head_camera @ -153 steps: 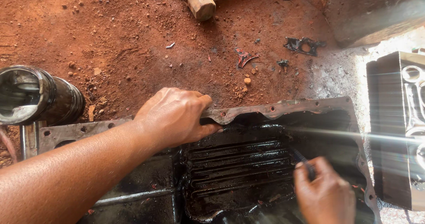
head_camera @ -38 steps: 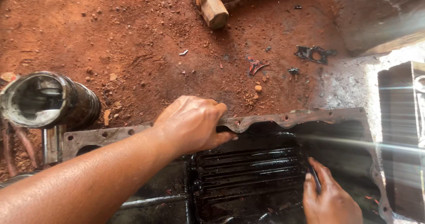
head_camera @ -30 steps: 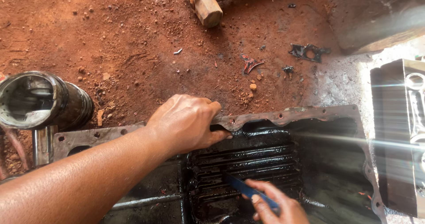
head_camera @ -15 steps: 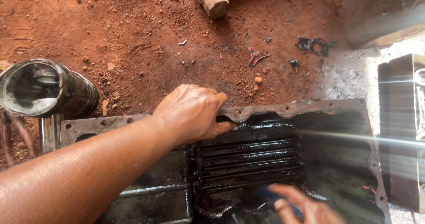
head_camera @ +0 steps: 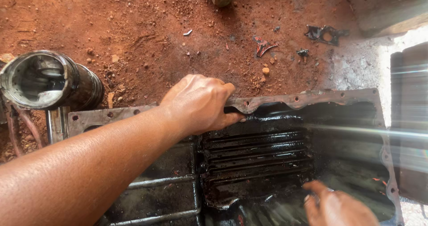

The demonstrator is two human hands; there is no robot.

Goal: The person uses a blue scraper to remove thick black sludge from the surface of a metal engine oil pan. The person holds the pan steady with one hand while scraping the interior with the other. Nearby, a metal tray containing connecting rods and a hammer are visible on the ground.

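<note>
Black, oil-caked metal pan runs lengthwise left to right; the left hand clamps its far rim. Nearer the deep right end, the right hand is blurred, its grip unreadable.

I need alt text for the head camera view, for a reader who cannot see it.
A person's left hand grips the far rim of a black, oily metal pan lying on red dirt, while the right hand reaches inside it, blurred. A metal cylinder sleeve lies to the left.
</note>
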